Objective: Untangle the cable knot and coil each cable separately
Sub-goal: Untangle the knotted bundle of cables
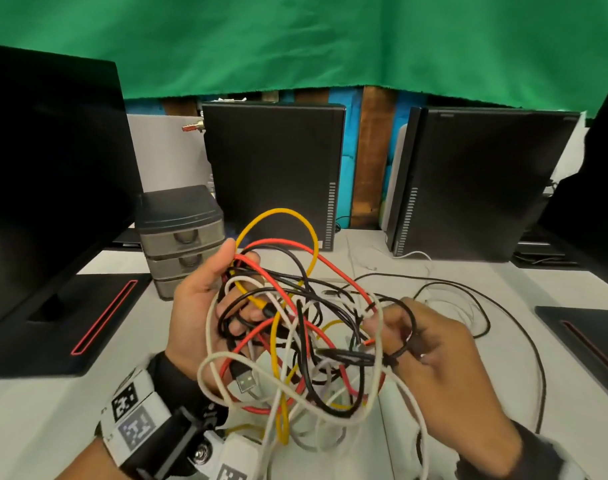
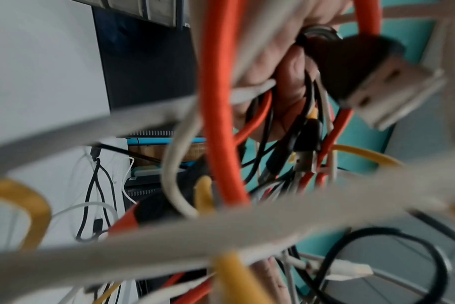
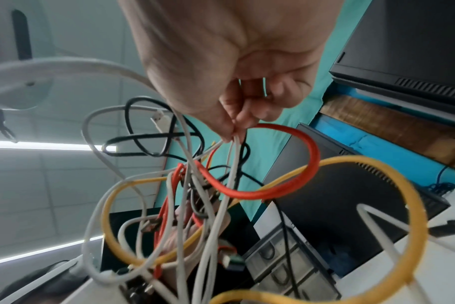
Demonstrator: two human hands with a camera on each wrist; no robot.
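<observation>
A tangle of red, yellow, white and black cables hangs in the air above the white table. My left hand grips the left side of the knot, fingers curled through the loops. My right hand pinches a white strand and a black strand at the knot's right side. In the right wrist view the fingertips squeeze white strands beside a red loop. A yellow loop sticks up at the top. A silver USB plug dangles low in the knot and shows close in the left wrist view as a USB plug.
A grey drawer unit stands behind my left hand. Two black computer cases stand at the back. Black monitors and their bases flank both sides. Loose black and white cables lie on the table to the right.
</observation>
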